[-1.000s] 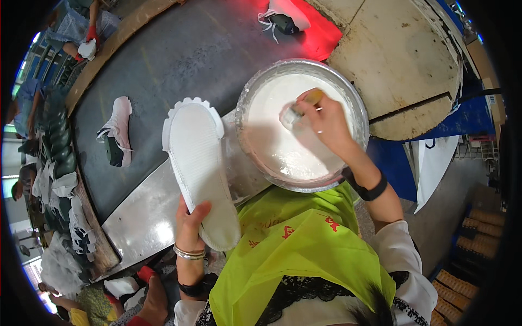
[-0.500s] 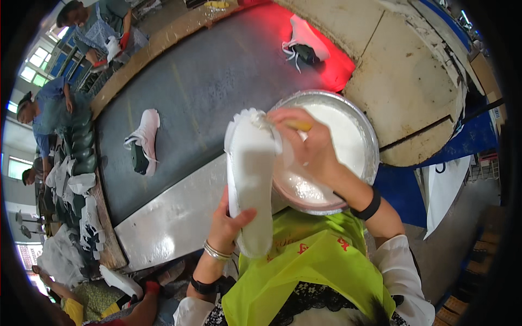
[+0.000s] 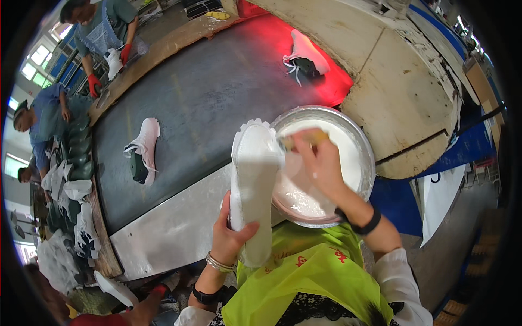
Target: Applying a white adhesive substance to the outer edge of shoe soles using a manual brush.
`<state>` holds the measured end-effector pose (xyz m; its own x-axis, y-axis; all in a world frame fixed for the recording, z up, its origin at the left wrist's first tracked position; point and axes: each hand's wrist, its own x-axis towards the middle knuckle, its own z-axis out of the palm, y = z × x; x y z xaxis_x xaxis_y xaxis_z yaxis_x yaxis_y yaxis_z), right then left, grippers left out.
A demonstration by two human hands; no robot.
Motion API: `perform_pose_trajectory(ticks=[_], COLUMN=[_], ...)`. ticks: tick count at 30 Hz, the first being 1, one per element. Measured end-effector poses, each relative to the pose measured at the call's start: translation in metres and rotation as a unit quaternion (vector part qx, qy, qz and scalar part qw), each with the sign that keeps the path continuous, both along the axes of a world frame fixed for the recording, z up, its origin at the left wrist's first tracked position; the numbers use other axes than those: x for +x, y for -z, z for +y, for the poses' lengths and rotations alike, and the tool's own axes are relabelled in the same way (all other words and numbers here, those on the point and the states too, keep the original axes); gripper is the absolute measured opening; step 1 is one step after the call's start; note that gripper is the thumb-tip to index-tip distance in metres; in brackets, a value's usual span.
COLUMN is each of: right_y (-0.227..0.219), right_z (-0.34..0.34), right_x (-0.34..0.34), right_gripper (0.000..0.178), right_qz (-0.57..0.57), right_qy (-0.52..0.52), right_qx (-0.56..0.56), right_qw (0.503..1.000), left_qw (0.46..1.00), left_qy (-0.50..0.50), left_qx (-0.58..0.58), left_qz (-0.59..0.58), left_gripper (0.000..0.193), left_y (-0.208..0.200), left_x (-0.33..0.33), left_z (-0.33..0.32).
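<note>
My left hand (image 3: 235, 233) is closed around the heel half of a white shoe (image 3: 253, 179), its underside turned up and its toe pointing away from me. A wet-looking whitish coat lies along the toe and sides. My right hand (image 3: 322, 165) grips a brush (image 3: 307, 137) with a yellowish handle, blurred by motion; its bristle end is at the shoe's right edge near the toe. Behind that hand, a round metal basin (image 3: 371, 179) holds white liquid (image 3: 348, 146). I wear a yellow-green apron (image 3: 304, 266).
A dark conveyor belt (image 3: 190, 98) carries a white shoe (image 3: 145, 149) at left and another shoe (image 3: 307, 54) under red light by a beige machine housing (image 3: 402, 92). A metal ledge (image 3: 168, 225) borders the belt. Co-workers (image 3: 109, 32) stand along the far-left side.
The brush in my right hand has shifted from the toe tip down the shoe's right edge. The co-worker at the upper left has lowered one gloved hand toward the belt's edge.
</note>
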<state>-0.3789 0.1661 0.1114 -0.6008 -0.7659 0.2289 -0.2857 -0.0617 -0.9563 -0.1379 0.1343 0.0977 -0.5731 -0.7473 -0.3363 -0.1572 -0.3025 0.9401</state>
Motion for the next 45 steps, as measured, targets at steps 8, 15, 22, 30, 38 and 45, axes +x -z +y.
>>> perform_pose_trajectory(ticks=[8,15,22,30,38,45], right_y=[-0.024,-0.022,-0.033,-0.052,-0.026,-0.001], right_z=[-0.004,0.021,-0.039,0.001,-0.044,0.016], right_x=[0.012,0.042,0.006,0.032,-0.008,0.013], right_gripper=[0.010,0.021,0.026,0.025,0.022,0.018], right_qz=[-0.049,-0.081,-0.124,-0.171,-0.155,-0.050], right_qy=[-0.061,-0.096,0.011,-0.083,0.002,-0.043], right_qx=[-0.057,-0.075,-0.107,0.038,-0.087,0.026], right_qw=[0.995,0.989,0.986,0.981,0.984,0.997], left_qw=[0.992,0.968,0.877,0.854,0.950,0.998], left_qy=[-0.021,-0.063,-0.070,-0.089,-0.058,-0.060], left_qx=[-0.109,-0.231,-0.451,-0.475,-0.293,0.030], left_qz=[-0.054,-0.077,-0.151,-0.192,-0.091,0.012], left_gripper=[0.086,0.089,0.090,0.087,0.088,0.080], left_y=[0.015,0.029,0.022,0.018,0.018,-0.008], left_x=[0.008,0.001,0.004,-0.001,0.023,0.027], left_z=[-0.001,0.008,0.010,0.002,0.009,0.005])
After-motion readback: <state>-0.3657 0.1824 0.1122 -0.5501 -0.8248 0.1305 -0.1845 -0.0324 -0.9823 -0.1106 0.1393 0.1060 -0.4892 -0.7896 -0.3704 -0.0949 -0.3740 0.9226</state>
